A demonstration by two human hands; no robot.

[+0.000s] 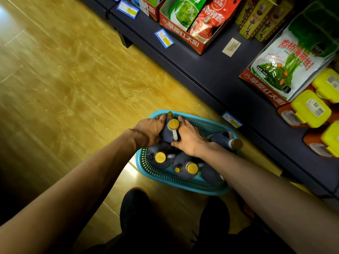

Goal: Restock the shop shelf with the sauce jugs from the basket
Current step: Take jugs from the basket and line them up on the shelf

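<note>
I stand on a yellow-brown wooden floor [69,74] whose planks run at a slant, with glare brightening them at the far left. A blue plastic basket [165,177] with a perforated wall sits on that floor just in front of my dark shoes [134,209], close against the base of a dark navy shelf [211,70] on my right. Both my hands reach down into the basket's far end: my left hand [150,132] and my right hand [190,140] curl around the two sides of one dark sauce jug [169,133] with a gold cap, clamping it between them while it stands upright among the others. More dark jugs [161,158] with gold caps fill the basket, and one lies tipped over its right rim. On the shelf I see red cardboard trays [183,40] holding green and red pouches, a large seaweed bag [286,59], yellow-lidded tubs [310,109], and blue price tags [164,38] along the edge.
</note>
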